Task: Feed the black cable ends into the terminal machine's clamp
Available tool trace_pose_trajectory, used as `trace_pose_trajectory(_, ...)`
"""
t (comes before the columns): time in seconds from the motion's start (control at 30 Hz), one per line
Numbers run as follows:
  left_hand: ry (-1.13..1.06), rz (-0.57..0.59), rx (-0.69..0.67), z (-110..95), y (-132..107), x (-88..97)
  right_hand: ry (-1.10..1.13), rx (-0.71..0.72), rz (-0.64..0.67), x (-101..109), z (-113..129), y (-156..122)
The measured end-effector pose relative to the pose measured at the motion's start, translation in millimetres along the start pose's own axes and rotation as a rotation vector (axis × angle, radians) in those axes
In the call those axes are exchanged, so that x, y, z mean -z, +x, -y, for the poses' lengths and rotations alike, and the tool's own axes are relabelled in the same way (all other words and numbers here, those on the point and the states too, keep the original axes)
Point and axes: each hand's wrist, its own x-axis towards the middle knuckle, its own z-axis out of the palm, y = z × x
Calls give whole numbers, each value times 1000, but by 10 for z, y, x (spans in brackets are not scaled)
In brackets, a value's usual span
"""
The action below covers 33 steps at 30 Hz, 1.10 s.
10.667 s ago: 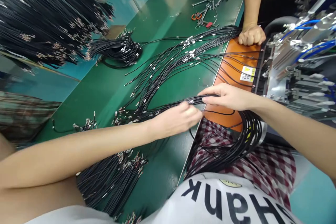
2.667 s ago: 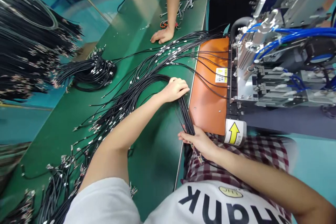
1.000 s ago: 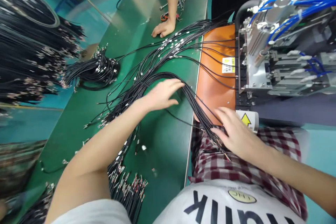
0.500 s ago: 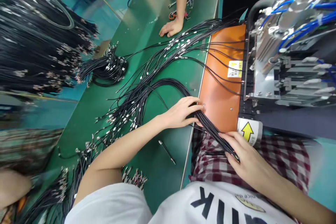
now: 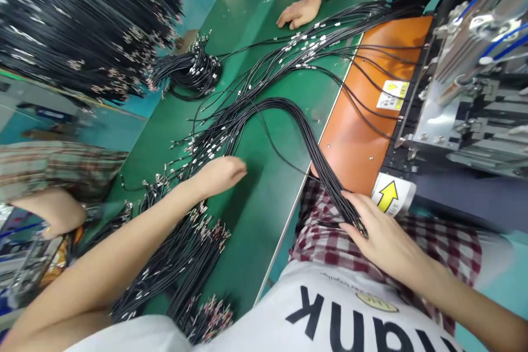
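Fingers [image 5: 355,203] of the right hand [image 5: 385,242] are curled over the gathered end of a black cable bundle [image 5: 325,176], pressing it together just above the lap, with a firm hold on the bundle. The left hand [image 5: 220,173] has hold of nothing: its fingers are loosely curled, just above the green desk [image 5: 276,214], and well apart from the bundle. The bundle arcs up across the desk's edge, its far strands spreading out over the desk and an orange plate [image 5: 350,148]. Small metal terminals [image 5: 206,148] sit on many cable ends. The cables look light and soft, likely to flop and tangle when loose, so the best hold looks to be a whole-fist grip near the gathered end. The terminals could snag on neighbouring strands. Nearby are a coiled cable bunch [image 5: 193,72], a large cable stack [image 5: 82,22], and a pneumatic machine with blue air lines [image 5: 466,88]. A co-worker's hand [image 5: 299,12] rests flat on the desk at the far side.
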Motion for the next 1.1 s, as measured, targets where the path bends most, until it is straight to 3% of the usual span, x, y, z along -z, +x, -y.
trace_pose_trajectory(0.13, -171, -64, -418, -934, 672, -159, 161, -49, -38, -46, -63, -45)
trace_pose_trajectory(0.2, -144, -27, -478, -1203, 812, -267, 267, -87, -37, -30, -96, -69)
trace_pose_trajectory(0.27, -194, 21, -528, -1217, 791, -255, 341, -143, -30, -4, -130, -86)
trace_pose_trajectory(0.33, -331, 24, -584, -1078, 673, -88, 384, -186, -35, -7, -153, -81)
trace_pose_trajectory(0.43, -516, -108, -590, -949, 510, 264, 438, -168, -60, -97, -128, -23)
trace_pose_trajectory(0.5, -570, -165, -623, -1059, 498, 389, 423, -118, -57, -160, -71, 22)
trace_pose_trajectory(0.6, -516, -185, -717, -1427, 657, 319, 299, -62, -59, -100, 15, 35)
trace_pose_trajectory(0.7, -302, -254, -816, -1746, 929, 156, 274, -170, -203, 152, 32, -10)
trace_pose_trajectory(0.8, -215, -351, -826, -1902, 1175, 106, 422, -285, -401, 389, -32, -40)
trace_pose_trajectory(0.9, -215, -404, -815, -2003, 1382, 105, 535, -279, -564, 482, -157, -34)
trace_pose_trajectory(1.0, -298, -369, -787, -2156, 1542, 44, 516, -296, -657, 498, -285, -17)
trace_pose_trajectory(1.1, -430, -280, -782, -2345, 1634, -63, 513, -299, -650, 526, -383, 0)
